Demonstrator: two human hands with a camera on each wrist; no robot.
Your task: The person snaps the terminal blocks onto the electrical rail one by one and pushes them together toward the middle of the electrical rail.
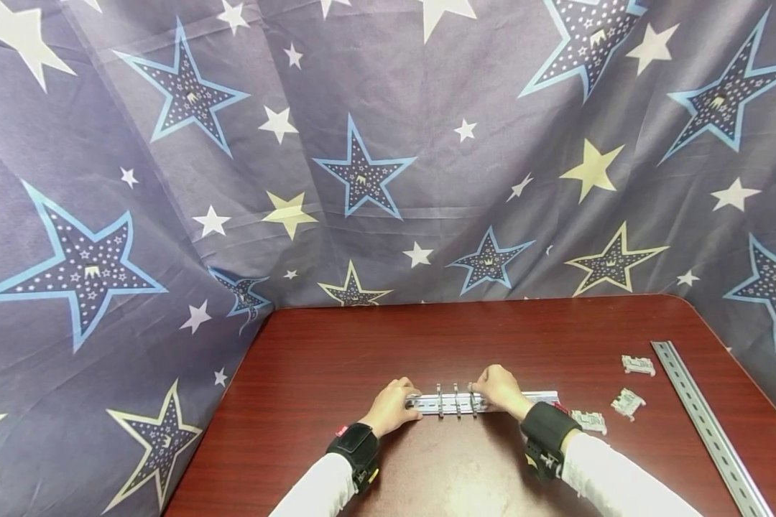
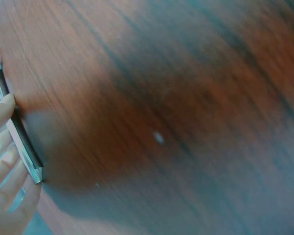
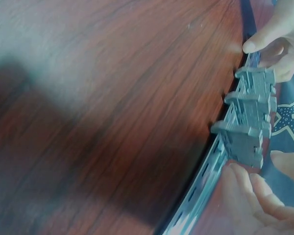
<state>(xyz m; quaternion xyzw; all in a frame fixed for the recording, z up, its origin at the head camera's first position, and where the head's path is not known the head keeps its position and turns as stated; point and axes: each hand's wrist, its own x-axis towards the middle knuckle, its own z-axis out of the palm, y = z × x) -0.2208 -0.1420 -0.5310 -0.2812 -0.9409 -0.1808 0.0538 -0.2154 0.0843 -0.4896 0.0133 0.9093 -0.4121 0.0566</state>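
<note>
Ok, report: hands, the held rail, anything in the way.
Left hand grips end of short rail. Three blocks stand across it; right hand at the rightmost. Nothing seems in the way.

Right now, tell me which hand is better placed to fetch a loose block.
The right hand, I'd judge: it is nearer the loose blocks, while the left hand holds the left end of the short rail.

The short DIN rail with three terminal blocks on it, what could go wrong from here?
If the left fingers slacken, the short DIN rail might shift. The terminal block nearest the right fingers, the nearest block, may not be fully seated; its latch isn't visible. The loose terminal block beside the right wristband could get knocked.
</note>
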